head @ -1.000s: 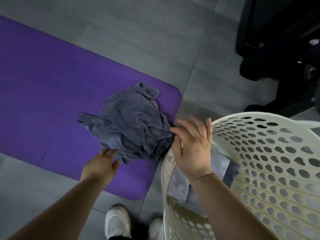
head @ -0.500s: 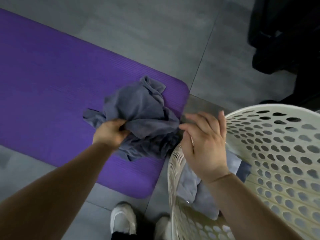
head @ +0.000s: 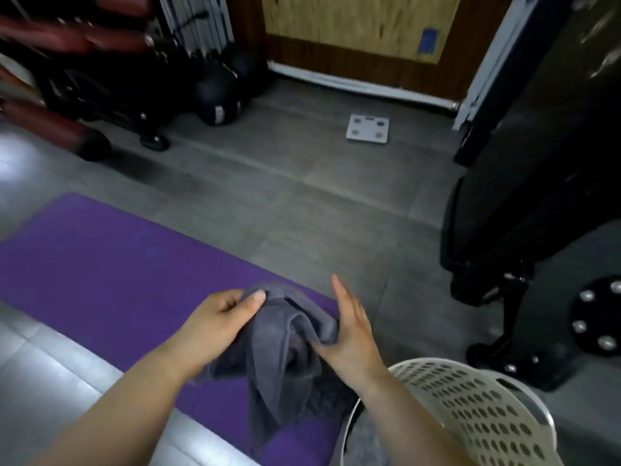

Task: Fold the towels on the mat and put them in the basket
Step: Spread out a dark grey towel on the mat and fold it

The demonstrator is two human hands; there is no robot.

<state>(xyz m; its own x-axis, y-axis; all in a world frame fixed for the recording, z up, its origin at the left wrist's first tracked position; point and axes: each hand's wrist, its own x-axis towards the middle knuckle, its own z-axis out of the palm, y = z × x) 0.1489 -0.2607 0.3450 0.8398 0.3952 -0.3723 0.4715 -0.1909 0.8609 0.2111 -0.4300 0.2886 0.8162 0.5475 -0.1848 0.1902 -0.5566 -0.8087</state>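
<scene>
Unfolding step: my left hand (head: 215, 326) pinches the crumpled grey terry towel (head: 285, 354), which hangs over the near right end of the purple foam mat (head: 100, 264) beside the white perforated plastic basket (head: 477, 412), while my right hand (head: 353, 334) rests straight-fingered against it, gripping nothing; next I probably need two corners.

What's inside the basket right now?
Inside the white basket, a patch of grey cloth shows by its left rim. The right forearm and the frame edge hide the rest, so the towel count cannot be told.
</scene>
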